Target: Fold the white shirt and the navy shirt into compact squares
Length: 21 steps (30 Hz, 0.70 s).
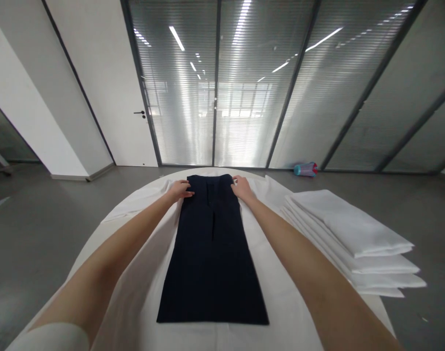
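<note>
A navy skirt-like garment (214, 273) lies flat, its waistband at the far end and its wide straight edge towards me. A dark slit runs down its middle below a front placket; its exact kind is hard to tell. My left hand (180, 189) grips the left waist corner, thumb on the front. At the opposite corner, my right hand (242, 187) pinches the side edge with its fingertips. Beneath the garment spreads a white cloth (142, 287), with sleeve-like parts reaching out to both sides near the far rim.
A stack of folded white cloths (350, 219) sits on the right side of the round white table (94, 248). On the grey floor beyond lies a blue and pink object (306, 169) by the glass partition (244, 122). A white door (131, 117) is at the far left.
</note>
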Tool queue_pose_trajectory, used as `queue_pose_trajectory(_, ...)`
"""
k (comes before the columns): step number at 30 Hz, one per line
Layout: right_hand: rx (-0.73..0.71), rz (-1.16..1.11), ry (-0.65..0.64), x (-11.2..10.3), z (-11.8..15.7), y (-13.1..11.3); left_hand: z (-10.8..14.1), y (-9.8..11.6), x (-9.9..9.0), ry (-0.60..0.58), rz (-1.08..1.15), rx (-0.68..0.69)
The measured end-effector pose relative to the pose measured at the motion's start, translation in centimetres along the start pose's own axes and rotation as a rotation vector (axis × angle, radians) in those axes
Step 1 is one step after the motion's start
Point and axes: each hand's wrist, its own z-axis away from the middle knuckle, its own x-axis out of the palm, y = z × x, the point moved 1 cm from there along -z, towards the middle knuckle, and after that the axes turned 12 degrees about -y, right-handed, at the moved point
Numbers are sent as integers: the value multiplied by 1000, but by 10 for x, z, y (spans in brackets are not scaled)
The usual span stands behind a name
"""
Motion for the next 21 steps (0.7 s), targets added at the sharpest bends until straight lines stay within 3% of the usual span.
queue_pose_trajectory(6,146,-45,12,10,-40,19,-42,-4,-2,16,153,-17)
queue_pose_trajectory(12,239,-252,-23,18,-72,21,-72,-5,-2,26,252,-41)
queue_pose_trajectory(16,256,-417,-51,21,-83,17,-78,-9,-2,32,292,-30)
queue_pose_trajectory(21,199,-511,-74,19,-81,11,-65,-7,0,6,338,27)
